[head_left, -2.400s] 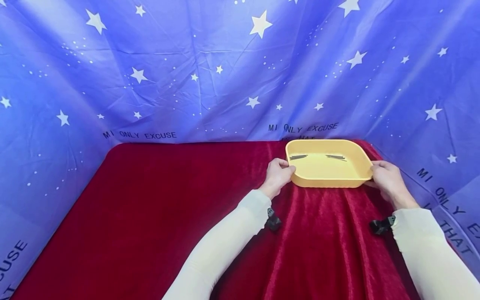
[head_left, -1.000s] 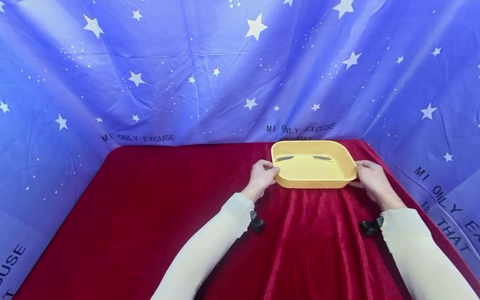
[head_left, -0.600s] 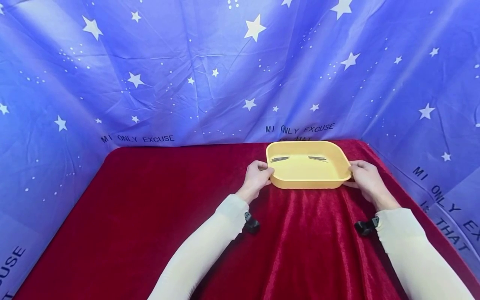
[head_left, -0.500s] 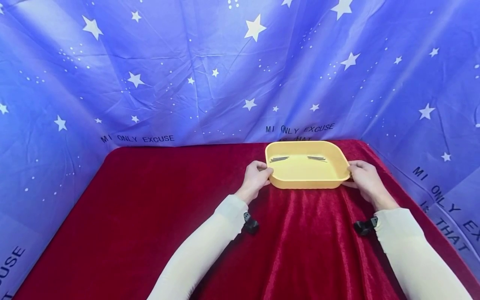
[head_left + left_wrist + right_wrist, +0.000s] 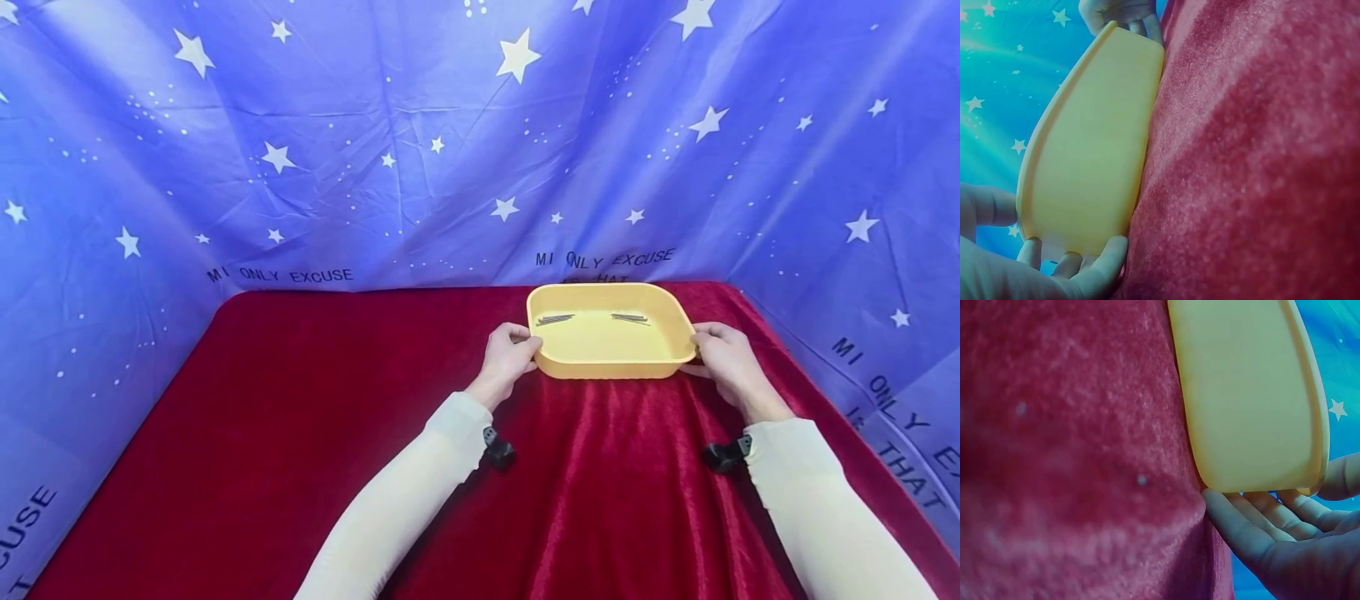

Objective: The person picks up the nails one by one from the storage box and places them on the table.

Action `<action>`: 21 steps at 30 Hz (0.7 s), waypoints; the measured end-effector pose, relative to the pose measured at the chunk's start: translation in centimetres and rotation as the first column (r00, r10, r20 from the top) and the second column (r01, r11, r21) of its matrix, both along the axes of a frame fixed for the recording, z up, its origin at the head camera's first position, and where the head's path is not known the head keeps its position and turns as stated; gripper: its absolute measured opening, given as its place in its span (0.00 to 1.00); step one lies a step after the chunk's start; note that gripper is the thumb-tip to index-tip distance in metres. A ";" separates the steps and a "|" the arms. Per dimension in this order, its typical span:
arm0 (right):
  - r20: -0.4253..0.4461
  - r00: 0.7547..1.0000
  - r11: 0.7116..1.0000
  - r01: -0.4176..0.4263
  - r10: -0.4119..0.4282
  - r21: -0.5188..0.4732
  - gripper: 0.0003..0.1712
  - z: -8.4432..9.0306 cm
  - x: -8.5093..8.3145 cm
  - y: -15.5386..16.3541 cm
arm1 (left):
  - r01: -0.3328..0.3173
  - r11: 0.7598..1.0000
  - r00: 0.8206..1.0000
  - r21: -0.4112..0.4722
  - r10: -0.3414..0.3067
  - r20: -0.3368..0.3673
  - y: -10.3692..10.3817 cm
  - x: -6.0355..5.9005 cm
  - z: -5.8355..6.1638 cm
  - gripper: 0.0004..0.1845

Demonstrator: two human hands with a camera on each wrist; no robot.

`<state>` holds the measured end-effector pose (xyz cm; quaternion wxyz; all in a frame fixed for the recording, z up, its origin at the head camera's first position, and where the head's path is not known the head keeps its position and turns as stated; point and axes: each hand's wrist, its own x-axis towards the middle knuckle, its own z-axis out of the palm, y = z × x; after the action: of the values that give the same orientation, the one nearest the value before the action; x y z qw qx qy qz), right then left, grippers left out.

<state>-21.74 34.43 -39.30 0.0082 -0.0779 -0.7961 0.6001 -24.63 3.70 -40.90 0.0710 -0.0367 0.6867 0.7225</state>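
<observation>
Both arms reach forward; the left hand [image 5: 507, 353] and right hand [image 5: 723, 358] grip opposite ends of the tray [image 5: 609, 364], fingers curled under. The tray has slid leftward.

The tray [image 5: 609, 362] is yellow plastic with a smooth, matt to faintly satin finish; the thin dark pins [image 5: 556, 319] lying in it look like metal. The tabletop [image 5: 315, 417] is covered in deep red velvet-like cloth — a short, fuzzy nap with a soft sheen along its folds. The backdrop [image 5: 375, 125] is thin blue printed cloth — smooth, creased, slightly lustrous — and the sleeves [image 5: 405, 500] are matt cream knit fabric.
</observation>
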 end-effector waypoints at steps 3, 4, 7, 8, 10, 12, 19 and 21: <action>-0.001 1.000 1.000 0.001 -0.001 -0.015 0.25 0.0 0.0 -0.2 | 0.000 1.000 1.000 0.009 0.000 0.006 -0.2 0.0 0.0 0.12; -0.003 1.000 1.000 0.001 -0.001 -0.021 0.24 0.0 0.0 -0.3 | 0.001 1.000 1.000 0.011 -0.001 0.008 -0.3 0.1 0.0 0.12; -0.007 1.000 1.000 -0.003 0.003 -0.028 0.25 0.0 0.1 -0.5 | 0.004 1.000 1.000 0.014 -0.005 0.016 -0.6 0.1 -0.1 0.13; -0.009 1.000 1.000 -0.006 0.006 -0.027 0.25 0.0 0.1 -0.6 | 0.004 1.000 1.000 0.017 -0.004 0.016 -0.7 0.1 -0.1 0.13; -0.014 1.000 1.000 -0.009 0.009 -0.021 0.25 0.0 0.2 -0.7 | 0.002 1.000 1.000 0.023 -0.003 0.013 -0.9 0.1 -0.1 0.13; -0.014 1.000 1.000 -0.009 0.008 -0.020 0.25 0.0 0.2 -0.9 | 0.001 1.000 1.000 0.028 -0.001 0.009 -1.0 0.1 -0.2 0.13; -0.013 1.000 1.000 -0.008 0.008 -0.025 0.24 0.1 0.2 -1.6 | -0.002 1.000 1.000 0.010 0.002 0.002 -1.7 0.3 -0.2 0.12; -0.017 1.000 1.000 -0.011 0.010 -0.024 0.24 0.1 0.2 -1.8 | -0.001 1.000 1.000 0.009 0.001 0.001 -1.9 0.3 -0.2 0.12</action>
<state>-21.51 32.62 -39.19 0.0108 -0.0688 -0.7891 0.6104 -24.31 1.77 -41.11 0.0712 -0.0374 0.6833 0.7257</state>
